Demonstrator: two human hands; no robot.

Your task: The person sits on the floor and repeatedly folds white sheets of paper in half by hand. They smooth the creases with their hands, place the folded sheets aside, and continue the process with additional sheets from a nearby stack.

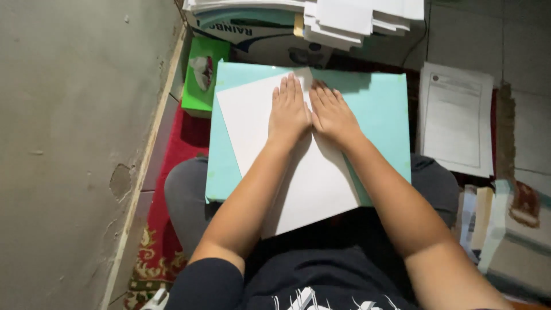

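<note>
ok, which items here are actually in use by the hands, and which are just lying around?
In use:
left hand, flat on the white sheet
right hand, flat on the same sheet
light blue board under the sheet

Lying about:
green tissue box
paper stacks
printed page
books
red rug

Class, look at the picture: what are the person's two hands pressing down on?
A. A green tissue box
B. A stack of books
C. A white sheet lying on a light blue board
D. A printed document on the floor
C: both the left hand and the right hand lie flat, side by side, on the white sheet, which rests tilted on the light blue board.
</note>
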